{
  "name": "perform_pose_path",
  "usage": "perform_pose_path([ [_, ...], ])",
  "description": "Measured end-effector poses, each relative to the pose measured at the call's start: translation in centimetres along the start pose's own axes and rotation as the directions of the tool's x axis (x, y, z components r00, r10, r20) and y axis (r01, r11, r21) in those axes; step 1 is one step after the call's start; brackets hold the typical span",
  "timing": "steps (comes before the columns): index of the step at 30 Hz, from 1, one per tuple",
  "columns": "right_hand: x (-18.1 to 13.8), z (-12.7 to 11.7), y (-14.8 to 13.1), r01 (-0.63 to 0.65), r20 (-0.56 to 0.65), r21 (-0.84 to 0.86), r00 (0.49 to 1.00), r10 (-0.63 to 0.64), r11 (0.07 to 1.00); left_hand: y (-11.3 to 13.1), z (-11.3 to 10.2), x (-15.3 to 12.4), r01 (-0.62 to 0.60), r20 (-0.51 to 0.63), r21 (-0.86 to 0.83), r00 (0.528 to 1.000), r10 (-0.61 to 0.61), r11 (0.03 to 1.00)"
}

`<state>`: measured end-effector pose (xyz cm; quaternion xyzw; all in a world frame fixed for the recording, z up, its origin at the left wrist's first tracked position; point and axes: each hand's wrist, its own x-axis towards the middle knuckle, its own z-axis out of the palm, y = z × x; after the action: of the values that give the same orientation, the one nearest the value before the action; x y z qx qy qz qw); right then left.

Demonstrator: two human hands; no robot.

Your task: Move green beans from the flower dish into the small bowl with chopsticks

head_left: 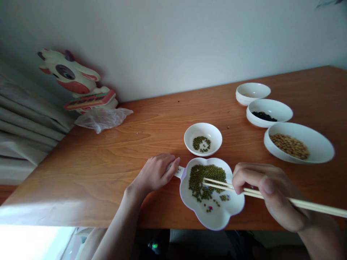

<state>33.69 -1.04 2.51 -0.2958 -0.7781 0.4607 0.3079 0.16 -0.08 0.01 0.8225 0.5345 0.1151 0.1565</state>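
While three white bowls (298,142) stand right, the right hand (268,195) pinches pale wooden chopsticks (225,186) pointing left over the flower-shaped white dish (214,216); the left hand (154,173) grips its handle (177,170).

Worktop (114,159) showing warm orange-brown with darker flowing wood grain. Flower-shaped dish (217,216) reading white, its rim tinting faint lilac, and carrying dull green beans (206,177) plus one tiny red speck. Chopsticks (298,203) appearing pale straw yellow. Small round bowl (214,131) showing white around a patch of the same green. Further bowls all looking white: one (320,144) holding tan beans, one (282,108) holding black ones, one (252,90) looking plain inside. Toy figure (73,76) showing cream with red and dark brown patches. Plastic bag (103,119) looking clear greyish. Wall (189,36) reading flat grey-white.
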Motion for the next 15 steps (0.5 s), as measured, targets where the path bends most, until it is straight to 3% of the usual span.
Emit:
perform_pose_path([
  [15, -0.06, -0.02, -0.17, -0.023, -0.005, 0.009, 1.0, 0.023, 1.0, 0.01, -0.04, 0.01, 0.007, 0.016, -0.007, 1.0, -0.007, 1.0],
])
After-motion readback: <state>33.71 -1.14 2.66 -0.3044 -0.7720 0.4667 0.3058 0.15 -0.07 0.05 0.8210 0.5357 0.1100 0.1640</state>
